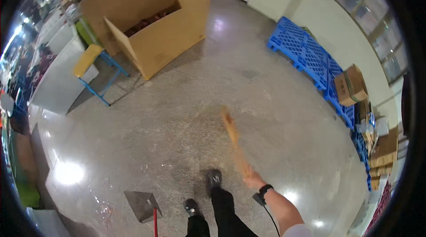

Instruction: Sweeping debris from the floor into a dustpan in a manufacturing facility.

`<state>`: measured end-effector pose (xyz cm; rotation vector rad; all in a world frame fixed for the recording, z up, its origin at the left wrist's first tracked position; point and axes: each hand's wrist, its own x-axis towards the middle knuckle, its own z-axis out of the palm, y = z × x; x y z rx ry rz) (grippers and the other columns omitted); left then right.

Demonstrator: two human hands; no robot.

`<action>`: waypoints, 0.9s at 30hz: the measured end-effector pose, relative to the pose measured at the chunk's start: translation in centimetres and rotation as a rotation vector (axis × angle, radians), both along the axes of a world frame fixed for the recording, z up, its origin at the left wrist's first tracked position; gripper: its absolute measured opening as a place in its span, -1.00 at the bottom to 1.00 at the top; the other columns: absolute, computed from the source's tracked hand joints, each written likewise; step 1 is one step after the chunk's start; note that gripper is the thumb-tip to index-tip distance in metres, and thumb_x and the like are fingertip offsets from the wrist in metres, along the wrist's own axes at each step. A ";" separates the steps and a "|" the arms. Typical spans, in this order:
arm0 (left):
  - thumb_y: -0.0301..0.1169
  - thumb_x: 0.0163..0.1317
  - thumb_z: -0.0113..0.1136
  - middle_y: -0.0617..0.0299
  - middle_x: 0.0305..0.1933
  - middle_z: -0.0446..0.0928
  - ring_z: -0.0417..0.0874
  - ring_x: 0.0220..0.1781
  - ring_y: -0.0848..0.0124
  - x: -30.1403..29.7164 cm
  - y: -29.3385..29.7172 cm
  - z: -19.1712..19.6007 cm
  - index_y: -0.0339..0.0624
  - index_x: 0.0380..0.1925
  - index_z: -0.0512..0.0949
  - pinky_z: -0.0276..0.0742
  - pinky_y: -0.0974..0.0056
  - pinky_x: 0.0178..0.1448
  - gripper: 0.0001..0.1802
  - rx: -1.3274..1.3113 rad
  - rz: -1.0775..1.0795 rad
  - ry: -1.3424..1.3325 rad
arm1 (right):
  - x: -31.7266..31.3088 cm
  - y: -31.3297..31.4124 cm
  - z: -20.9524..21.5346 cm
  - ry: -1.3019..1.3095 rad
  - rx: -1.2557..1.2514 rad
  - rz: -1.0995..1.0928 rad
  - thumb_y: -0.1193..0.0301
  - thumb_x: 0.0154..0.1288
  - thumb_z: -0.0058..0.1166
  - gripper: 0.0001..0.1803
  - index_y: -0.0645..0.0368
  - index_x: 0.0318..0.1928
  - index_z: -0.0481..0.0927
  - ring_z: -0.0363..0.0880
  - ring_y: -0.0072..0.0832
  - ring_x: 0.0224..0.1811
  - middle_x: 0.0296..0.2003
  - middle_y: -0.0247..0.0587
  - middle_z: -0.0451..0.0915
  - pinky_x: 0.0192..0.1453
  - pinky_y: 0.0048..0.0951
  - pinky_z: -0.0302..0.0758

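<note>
My right hand (254,179) is closed around the near end of a tan broom (233,137), which is smeared by motion. The broom points away from me over the grey floor, and I cannot tell whether its far end touches it. A grey metal dustpan (138,206) is at the lower left, its red handle (155,223) running off the lower edge. My left hand is out of view, so what it holds is hidden. Small bits of litter (104,208) lie on the floor left of the dustpan.
A large open cardboard box (171,37) with dark reddish contents stands ahead left, beside a yellow-topped stool (88,59) and a white bin (60,81). Blue plastic pallets (301,48) line the right wall, with a taped carton (350,85) on them. A black cable (271,219) hangs beside my right forearm.
</note>
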<state>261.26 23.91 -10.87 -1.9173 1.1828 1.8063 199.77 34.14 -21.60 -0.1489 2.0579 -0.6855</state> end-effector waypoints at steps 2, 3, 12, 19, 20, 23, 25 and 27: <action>-0.26 0.27 -0.10 0.35 -0.68 0.31 0.30 -0.67 0.46 -2.6 -2.3 2.3 -0.11 -0.56 0.41 0.25 0.36 -0.64 -0.73 0.066 0.085 0.022 | -1.8 -4.3 -3.7 -0.181 0.077 -0.037 0.38 -0.03 0.06 -0.40 0.26 0.06 0.22 0.55 -0.17 -0.30 -0.39 0.04 0.55 -0.26 -0.25 0.46; -0.25 0.28 -0.09 0.36 -0.67 0.31 0.29 -0.67 0.47 -3.4 -2.9 3.0 -0.09 -0.56 0.41 0.24 0.38 -0.64 -0.73 0.103 0.122 0.038 | -2.1 -5.0 -7.1 -0.231 0.121 0.001 0.37 -0.03 0.05 -0.44 0.30 0.02 0.25 0.57 -0.13 -0.26 -0.41 0.07 0.55 -0.22 -0.22 0.46; -0.20 0.23 0.03 0.24 -0.54 0.43 0.44 -0.54 0.41 -9.6 -0.9 3.6 -0.12 -0.47 0.41 0.44 0.31 -0.45 -0.76 0.439 0.843 -0.140 | 15.0 -23.3 -0.2 -0.378 -0.066 0.571 0.41 -0.09 0.07 -0.26 0.12 0.18 0.13 0.49 -0.36 -0.60 -0.49 -0.11 0.50 -0.53 -0.37 0.45; -0.21 0.18 0.02 0.36 -0.78 0.24 0.22 -0.80 0.53 -9.8 1.3 3.8 -0.07 -0.59 0.37 0.18 0.41 -0.74 -0.75 0.254 0.955 -0.244 | 7.8 -29.3 -0.4 0.007 -0.233 0.864 0.48 -0.11 0.08 -0.10 0.01 0.30 -0.01 0.49 -0.40 -0.60 -0.44 -0.12 0.50 -0.53 -0.39 0.45; -0.14 0.21 0.00 0.38 -0.77 0.22 0.21 -0.80 0.55 -9.3 1.7 3.8 -0.14 -0.48 0.41 0.17 0.43 -0.74 -0.70 0.196 1.010 -0.246 | 6.2 -30.6 -0.5 0.122 -0.222 0.844 0.49 -0.13 0.10 -0.11 0.04 0.28 0.01 0.49 -0.40 -0.60 -0.42 -0.10 0.50 -0.53 -0.37 0.45; 0.02 0.24 -0.08 0.39 -0.74 0.20 0.20 -0.79 0.58 -8.4 -1.5 4.4 -0.23 -0.29 0.42 0.16 0.47 -0.74 -0.53 0.217 1.054 -0.285 | 2.2 -37.4 -3.9 0.201 -0.118 0.653 0.53 -0.09 0.09 -0.30 0.14 0.13 0.13 0.46 -0.44 -0.64 -0.44 -0.13 0.44 -0.63 -0.40 0.41; -0.03 0.25 -0.08 0.38 -0.71 0.24 0.20 -0.77 0.58 -5.8 -0.8 3.5 -0.24 -0.28 0.43 0.17 0.46 -0.73 -0.56 0.214 1.083 -0.242 | 3.1 -44.4 -3.7 -0.033 -0.027 0.513 0.53 -0.06 0.06 -0.38 0.18 0.07 0.15 0.46 -0.42 -0.63 -0.44 -0.13 0.44 -0.63 -0.41 0.41; -0.09 0.25 -0.07 0.37 -0.68 0.26 0.23 -0.73 0.56 -2.9 -0.3 0.7 -0.24 -0.28 0.43 0.21 0.45 -0.69 -0.61 0.206 1.120 -0.168 | 4.3 -49.2 -7.0 -0.174 0.025 0.411 0.50 -0.05 0.03 -0.39 0.21 0.07 0.12 0.49 -0.34 -0.57 -0.38 -0.10 0.46 -0.56 -0.37 0.45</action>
